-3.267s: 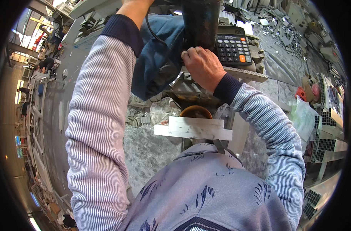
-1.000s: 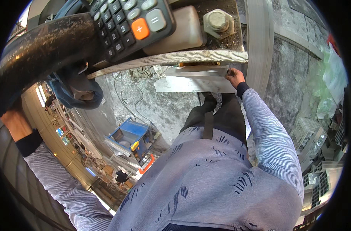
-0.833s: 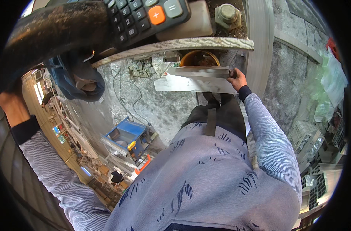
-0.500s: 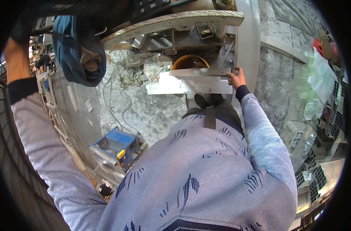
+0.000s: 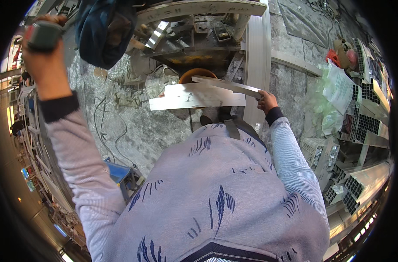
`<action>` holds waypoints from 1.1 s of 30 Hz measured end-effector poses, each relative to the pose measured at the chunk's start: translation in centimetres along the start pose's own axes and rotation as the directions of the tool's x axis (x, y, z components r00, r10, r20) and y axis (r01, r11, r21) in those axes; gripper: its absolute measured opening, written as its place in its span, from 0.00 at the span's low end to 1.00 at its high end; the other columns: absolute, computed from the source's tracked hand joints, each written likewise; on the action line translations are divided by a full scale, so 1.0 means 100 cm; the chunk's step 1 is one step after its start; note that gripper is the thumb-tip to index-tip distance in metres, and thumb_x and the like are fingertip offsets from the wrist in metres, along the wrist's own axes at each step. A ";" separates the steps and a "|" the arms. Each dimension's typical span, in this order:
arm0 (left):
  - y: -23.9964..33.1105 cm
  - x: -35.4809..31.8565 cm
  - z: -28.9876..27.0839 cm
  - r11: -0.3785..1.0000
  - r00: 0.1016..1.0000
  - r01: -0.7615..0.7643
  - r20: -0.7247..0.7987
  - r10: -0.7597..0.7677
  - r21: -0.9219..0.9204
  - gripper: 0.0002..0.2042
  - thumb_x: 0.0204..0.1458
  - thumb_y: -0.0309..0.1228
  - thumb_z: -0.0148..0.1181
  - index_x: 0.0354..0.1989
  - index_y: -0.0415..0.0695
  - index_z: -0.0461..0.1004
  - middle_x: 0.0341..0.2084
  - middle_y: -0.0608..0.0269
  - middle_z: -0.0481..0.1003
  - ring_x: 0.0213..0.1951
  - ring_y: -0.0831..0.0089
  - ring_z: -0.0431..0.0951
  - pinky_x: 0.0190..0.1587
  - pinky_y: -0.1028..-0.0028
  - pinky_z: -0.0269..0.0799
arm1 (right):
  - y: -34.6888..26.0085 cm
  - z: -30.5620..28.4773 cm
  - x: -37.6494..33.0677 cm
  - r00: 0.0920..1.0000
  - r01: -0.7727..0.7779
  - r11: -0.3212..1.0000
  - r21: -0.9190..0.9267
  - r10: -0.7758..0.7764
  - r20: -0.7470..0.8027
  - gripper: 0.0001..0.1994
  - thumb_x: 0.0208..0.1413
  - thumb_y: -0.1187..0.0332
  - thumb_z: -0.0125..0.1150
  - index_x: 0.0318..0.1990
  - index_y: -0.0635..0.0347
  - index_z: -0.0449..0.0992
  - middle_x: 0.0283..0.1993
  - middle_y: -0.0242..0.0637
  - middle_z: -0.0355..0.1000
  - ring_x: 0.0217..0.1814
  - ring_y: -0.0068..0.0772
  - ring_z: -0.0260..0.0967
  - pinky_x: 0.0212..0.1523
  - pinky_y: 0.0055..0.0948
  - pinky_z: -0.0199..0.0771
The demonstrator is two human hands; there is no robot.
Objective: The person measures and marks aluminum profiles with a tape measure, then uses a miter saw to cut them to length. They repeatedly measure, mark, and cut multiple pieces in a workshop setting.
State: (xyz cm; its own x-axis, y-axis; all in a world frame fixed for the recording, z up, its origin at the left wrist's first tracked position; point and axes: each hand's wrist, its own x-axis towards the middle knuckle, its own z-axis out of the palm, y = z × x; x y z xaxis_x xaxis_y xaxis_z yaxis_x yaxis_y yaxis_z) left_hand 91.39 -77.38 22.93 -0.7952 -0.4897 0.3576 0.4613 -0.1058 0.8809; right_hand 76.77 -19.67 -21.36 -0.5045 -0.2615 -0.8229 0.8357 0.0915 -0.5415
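Note:
My left hand [image 5: 46, 65] is raised at the upper left, its fingers closed around a dark grey, block-like object with a red edge [image 5: 44, 36]. Blur hides its exact kind. Lower right of centre, my right hand [image 5: 267, 102] grips the end of a narrow metal bar [image 5: 234, 85]. That bar slants up to the left, over two stacked, silvery metal lengths [image 5: 194, 98] in front of my body. Behind them shows the rim of an orange-yellow bucket [image 5: 198, 72], partly covered. Beside my left hand hangs a dark blue cloth [image 5: 98, 41].
A worn wooden beam [image 5: 203, 8] crosses the top, above a cluttered bench shelf [image 5: 181, 54]. A long metal profile [image 5: 257, 56] runs beside it. Bundled square tubes [image 5: 360, 183] and plastic wrap [image 5: 336, 87] lie right. A cable [image 5: 104, 126] and blue container [image 5: 118, 171] are left.
My left hand has come away from the upper-left edge with the dark object now visible in it. The bar in my right hand has tilted, its right end lower. The whole view has shifted.

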 end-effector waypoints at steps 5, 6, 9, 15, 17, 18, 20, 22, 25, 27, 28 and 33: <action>-0.081 -0.179 -0.003 0.967 0.930 0.194 -0.343 -0.129 0.164 0.18 0.69 0.46 0.46 0.41 0.45 0.76 0.27 0.56 0.77 0.31 0.64 0.79 0.37 0.66 0.75 | 0.008 -0.020 -0.020 0.996 -0.091 0.983 0.158 0.093 -0.006 0.11 0.64 0.61 0.60 0.45 0.57 0.71 0.30 0.33 0.65 0.21 0.21 0.54 0.22 0.26 0.58; -0.102 -0.211 -0.005 0.962 0.886 0.243 -0.432 -0.169 0.123 0.17 0.69 0.45 0.47 0.41 0.45 0.75 0.27 0.57 0.77 0.28 0.64 0.78 0.34 0.67 0.75 | 0.009 -0.021 -0.024 0.997 -0.082 0.987 0.136 0.082 0.007 0.11 0.63 0.62 0.60 0.45 0.56 0.70 0.30 0.34 0.65 0.22 0.22 0.54 0.23 0.27 0.58; -0.151 -0.302 -0.022 0.866 0.626 0.469 -0.627 -0.464 -0.172 0.16 0.69 0.43 0.49 0.42 0.42 0.75 0.30 0.59 0.77 0.30 0.67 0.78 0.35 0.69 0.75 | 0.005 -0.013 -0.037 0.995 -0.028 0.999 0.016 0.026 0.098 0.10 0.62 0.64 0.60 0.45 0.56 0.70 0.30 0.33 0.65 0.23 0.23 0.56 0.24 0.27 0.60; -0.199 -0.430 -0.082 0.632 0.423 0.752 -0.598 -0.681 -0.187 0.17 0.71 0.41 0.49 0.45 0.38 0.77 0.34 0.55 0.81 0.34 0.69 0.82 0.36 0.71 0.78 | -0.044 0.037 -0.067 0.906 0.223 0.952 -0.209 -0.123 0.406 0.20 0.56 0.69 0.59 0.56 0.68 0.73 0.35 0.36 0.71 0.28 0.25 0.65 0.29 0.28 0.68; -0.201 -0.456 -0.097 0.559 0.392 0.815 -0.567 -0.725 -0.152 0.17 0.70 0.40 0.49 0.45 0.37 0.77 0.35 0.54 0.81 0.35 0.67 0.83 0.37 0.71 0.79 | -0.061 0.061 -0.078 0.850 0.313 0.911 -0.269 -0.142 0.508 0.21 0.55 0.70 0.59 0.56 0.68 0.73 0.37 0.37 0.72 0.29 0.26 0.66 0.31 0.28 0.70; -0.200 -0.465 -0.102 0.491 0.308 0.844 -0.555 -0.772 -0.215 0.18 0.70 0.40 0.50 0.45 0.36 0.77 0.34 0.54 0.81 0.38 0.65 0.84 0.38 0.69 0.81 | -0.069 0.072 -0.083 0.820 0.347 0.891 -0.291 -0.138 0.556 0.24 0.52 0.70 0.60 0.58 0.69 0.73 0.39 0.38 0.74 0.30 0.27 0.67 0.33 0.28 0.71; -0.197 -0.485 -0.102 0.454 0.281 0.840 -0.478 -0.832 -0.297 0.17 0.69 0.40 0.51 0.47 0.36 0.77 0.41 0.51 0.81 0.43 0.60 0.85 0.37 0.68 0.83 | -0.080 0.092 -0.091 0.791 0.380 0.859 -0.343 -0.109 0.603 0.25 0.51 0.69 0.62 0.58 0.70 0.73 0.40 0.38 0.74 0.30 0.28 0.68 0.33 0.30 0.72; -0.190 -0.503 -0.098 0.398 0.246 0.856 -0.416 -0.875 -0.330 0.17 0.69 0.41 0.52 0.47 0.36 0.76 0.46 0.49 0.79 0.47 0.54 0.85 0.34 0.66 0.84 | -0.085 0.107 -0.096 0.753 0.405 0.849 -0.340 -0.098 0.651 0.28 0.49 0.70 0.63 0.59 0.71 0.72 0.41 0.40 0.75 0.32 0.31 0.70 0.33 0.32 0.72; -0.182 -0.528 -0.086 0.345 0.257 0.826 -0.246 -0.935 -0.445 0.18 0.68 0.43 0.54 0.48 0.36 0.76 0.45 0.48 0.78 0.49 0.48 0.84 0.30 0.63 0.84 | -0.086 0.126 -0.093 0.757 0.359 0.858 -0.367 -0.038 0.652 0.31 0.48 0.70 0.64 0.62 0.72 0.70 0.42 0.43 0.75 0.32 0.32 0.71 0.33 0.34 0.72; -0.179 -0.544 -0.076 0.320 0.257 0.806 -0.192 -0.947 -0.499 0.19 0.68 0.44 0.54 0.48 0.36 0.76 0.44 0.47 0.78 0.48 0.48 0.84 0.30 0.64 0.84 | -0.084 0.135 -0.086 0.725 0.332 0.886 -0.324 -0.020 0.688 0.33 0.50 0.72 0.61 0.66 0.71 0.66 0.45 0.45 0.76 0.33 0.34 0.72 0.33 0.35 0.72; -0.179 -0.550 -0.070 0.323 0.241 0.826 -0.230 -0.943 -0.461 0.20 0.66 0.43 0.57 0.49 0.35 0.76 0.44 0.49 0.80 0.45 0.53 0.86 0.28 0.66 0.84 | -0.080 0.139 -0.082 0.713 0.318 0.901 -0.295 -0.022 0.701 0.32 0.51 0.72 0.60 0.67 0.71 0.65 0.45 0.45 0.76 0.34 0.34 0.72 0.33 0.35 0.73; -0.182 -0.571 -0.041 0.494 0.402 0.816 -0.319 -0.858 -0.300 0.19 0.68 0.42 0.55 0.47 0.34 0.79 0.38 0.53 0.82 0.36 0.64 0.85 0.38 0.69 0.82 | -0.054 0.171 -0.040 0.821 0.290 0.945 -0.149 -0.166 0.546 0.25 0.61 0.67 0.57 0.66 0.57 0.69 0.46 0.39 0.76 0.41 0.33 0.76 0.40 0.35 0.81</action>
State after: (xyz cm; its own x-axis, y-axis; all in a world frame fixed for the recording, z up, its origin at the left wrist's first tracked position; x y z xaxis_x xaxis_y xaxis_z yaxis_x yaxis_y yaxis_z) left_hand 129.98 -51.04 -14.79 -0.5900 -0.3827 -0.7109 -0.3024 -0.7116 0.6342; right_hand 78.00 -35.53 -12.25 -0.4344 -0.7546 -0.4919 0.6114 0.1540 -0.7762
